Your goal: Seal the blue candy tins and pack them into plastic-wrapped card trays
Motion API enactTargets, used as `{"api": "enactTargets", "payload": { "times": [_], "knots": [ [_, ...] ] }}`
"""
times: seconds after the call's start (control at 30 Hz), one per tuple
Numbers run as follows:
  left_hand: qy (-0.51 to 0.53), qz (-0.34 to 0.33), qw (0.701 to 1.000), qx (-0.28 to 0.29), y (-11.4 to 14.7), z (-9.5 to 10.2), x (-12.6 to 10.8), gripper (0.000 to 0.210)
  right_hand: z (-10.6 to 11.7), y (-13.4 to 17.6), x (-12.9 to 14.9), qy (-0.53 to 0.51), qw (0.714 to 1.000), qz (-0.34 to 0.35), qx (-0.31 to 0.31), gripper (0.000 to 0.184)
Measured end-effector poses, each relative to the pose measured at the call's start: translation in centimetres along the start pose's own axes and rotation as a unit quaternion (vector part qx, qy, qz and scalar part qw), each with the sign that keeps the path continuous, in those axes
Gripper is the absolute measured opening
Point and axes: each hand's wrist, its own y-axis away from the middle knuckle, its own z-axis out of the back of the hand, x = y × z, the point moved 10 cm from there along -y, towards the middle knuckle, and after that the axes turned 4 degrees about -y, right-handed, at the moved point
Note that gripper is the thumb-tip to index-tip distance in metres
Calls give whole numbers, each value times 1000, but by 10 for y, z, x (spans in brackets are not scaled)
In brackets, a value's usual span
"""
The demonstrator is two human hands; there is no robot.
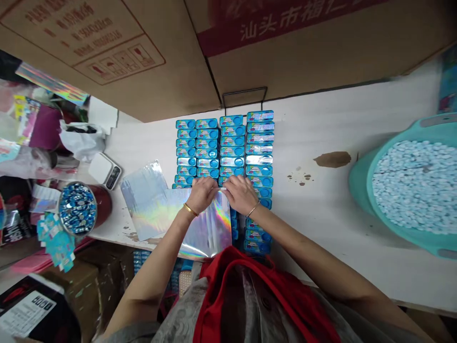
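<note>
A shiny holographic sheet point(209, 231) lies in front of me, over part of the small blue tins point(232, 141), which stand in several long columns. My left hand point(203, 195) is closed at its far edge, fingers bent and thumb pointing right. Close beside it, my right hand point(241, 195) is closed too, pinching at the same edge near the sheet's right corner. A thin whitish strip of the edge shows between the thumbs. The exact grip is partly hidden under the fingers. Shiny strips cross several tins in the right column.
Another holographic sheet point(143, 195) lies at left, near a scale point(105, 170) and a tub of small blue wrapped pieces point(77, 208). A turquoise basin point(369, 190) of pale tablets stands at right. Large cartons point(143, 95) line the back; a wire frame point(244, 91) stands before them.
</note>
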Motion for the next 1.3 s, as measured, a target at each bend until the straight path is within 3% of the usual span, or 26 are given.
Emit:
{"api": "enactTargets", "payload": {
  "times": [0.2, 0.4, 0.57, 0.67, 0.7, 0.77, 0.83, 0.9, 1.0, 1.1, 1.17, 1.23, 1.3],
  "knots": [
    [-31, -45, 997, -46, 3, 9, -15, 19, -2, -5, -8, -8, 999, -31, 0, 30],
    [-19, -35, 992, -120, 24, 6, -19, 18, -6, -7, -7, 18, 999, -38, 6, 30],
    [8, -27, 997, -71, 62, 5, -40, 10, -7, -6, -5, 34, 999, -31, -5, 32],
    [93, 41, 990, -96, 78, 29, -47, 7, -2, -4, -6, -3, 999, -35, -23, 35],
    [141, 82, 977, -136, 81, 42, -44, 8, 3, -2, -6, -33, 998, -38, -43, 36],
    [262, 163, 924, -228, 82, 61, -33, 13, 20, 8, -10, -129, 985, -51, -100, 40],
    [390, 217, 850, -281, 73, 62, -23, 18, 35, 21, -18, -260, 951, -76, -148, 51],
    [487, 245, 788, -285, 56, 50, -19, 25, 38, 35, -23, -382, 906, -104, -150, 59],
    [560, 267, 739, -262, 29, 24, -18, 30, 36, 52, -33, -470, 855, -170, -140, 48],
    [577, 274, 731, -239, 7, 0, -20, 28, 47, 64, -56, -471, 830, -233, -190, 36],
    [568, 273, 742, -227, -8, -14, -22, 25, 60, 64, -73, -452, 833, -241, -208, 37],
    [537, 262, 770, -224, -25, -21, -26, 20, 72, 61, -92, -424, 849, -238, -208, 36],
    [471, 235, 817, -236, -41, -19, -33, 15, 83, 57, -112, -381, 872, -227, -205, 35]
  ]
}}
